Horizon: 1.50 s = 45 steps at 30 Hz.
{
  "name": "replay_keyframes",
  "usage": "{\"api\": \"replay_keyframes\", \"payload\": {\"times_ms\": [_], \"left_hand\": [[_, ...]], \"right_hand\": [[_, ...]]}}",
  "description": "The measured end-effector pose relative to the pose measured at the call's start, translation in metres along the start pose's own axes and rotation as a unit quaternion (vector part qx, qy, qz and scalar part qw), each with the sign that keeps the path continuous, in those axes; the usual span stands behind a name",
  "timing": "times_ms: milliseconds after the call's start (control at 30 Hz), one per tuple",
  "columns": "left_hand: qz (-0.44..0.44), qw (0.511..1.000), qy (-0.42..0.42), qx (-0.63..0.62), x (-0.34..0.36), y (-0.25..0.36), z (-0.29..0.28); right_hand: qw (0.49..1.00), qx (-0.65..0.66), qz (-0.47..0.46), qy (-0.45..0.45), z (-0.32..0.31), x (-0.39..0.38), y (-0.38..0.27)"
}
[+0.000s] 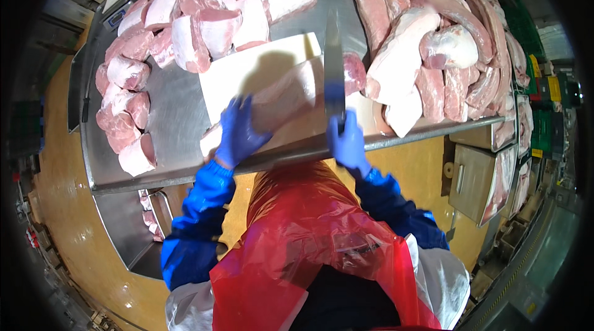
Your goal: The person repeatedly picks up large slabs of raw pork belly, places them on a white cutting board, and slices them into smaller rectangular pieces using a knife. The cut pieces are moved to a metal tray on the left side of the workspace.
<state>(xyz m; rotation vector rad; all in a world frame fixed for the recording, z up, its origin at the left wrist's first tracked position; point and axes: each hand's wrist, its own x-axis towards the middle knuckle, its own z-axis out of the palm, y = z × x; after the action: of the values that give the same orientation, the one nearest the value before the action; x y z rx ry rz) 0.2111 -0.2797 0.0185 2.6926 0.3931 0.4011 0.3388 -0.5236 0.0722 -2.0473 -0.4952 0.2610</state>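
Note:
A long pale piece of raw meat (pixel 286 100) lies slantwise on a white cutting board (pixel 216 86) near the front edge of the steel table. My left hand (pixel 240 134), in a blue glove, rests on the left part of this piece with its fingers spread. In my gloved right hand (pixel 349 145) is a long, broad-bladed knife (pixel 334 52), gripped by its handle, which the fingers partly cover. Its blade points away from me, upright in the picture, across the right end of the piece. Whether the edge touches the meat I cannot tell. A darker red meat chunk (pixel 354 73) lies just right of the blade.
Cut meat blocks (pixel 219 29) spread over the back and left of the steel table (pixel 179 105). A heap of long meat strips (pixel 455 18) covers its right side. A scale (pixel 117 16) stands back left; metal bins (pixel 473 179) with meat are at right.

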Motion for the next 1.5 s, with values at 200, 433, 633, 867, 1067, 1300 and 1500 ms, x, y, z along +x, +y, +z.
{"api": "replay_keyframes", "payload": {"times_ms": [200,433,633,867,1067,1300,1500], "left_hand": [[-0.009,0.991,-0.104,-0.088,0.077,0.039,0.046],[0.003,0.991,-0.129,0.03,0.084,0.049,0.05],[-0.039,0.993,-0.094,-0.055,0.077,0.024,0.043],[-0.183,0.969,-0.124,0.111,-0.043,-0.017,-0.036],[-0.078,0.986,-0.092,0.117,-0.05,-0.026,-0.03],[-0.057,0.994,-0.081,0.049,-0.047,-0.032,-0.016],[0.023,0.998,-0.022,-0.046,-0.025,-0.052,-0.025]], "right_hand": [[0.948,-0.299,-0.098,-0.052,0.008,0.035,0.016],[0.948,-0.291,-0.038,-0.123,0.002,0.009,0.052],[0.955,-0.247,-0.022,-0.162,0.029,0.057,0.068],[0.911,-0.37,-0.048,-0.176,-0.05,-0.075,0.085],[0.956,-0.219,-0.133,-0.141,0.059,-0.042,-0.03],[0.924,-0.28,-0.075,-0.249,0.063,-0.056,-0.01],[0.944,-0.264,-0.074,-0.184,0.136,-0.023,0.006]]}}
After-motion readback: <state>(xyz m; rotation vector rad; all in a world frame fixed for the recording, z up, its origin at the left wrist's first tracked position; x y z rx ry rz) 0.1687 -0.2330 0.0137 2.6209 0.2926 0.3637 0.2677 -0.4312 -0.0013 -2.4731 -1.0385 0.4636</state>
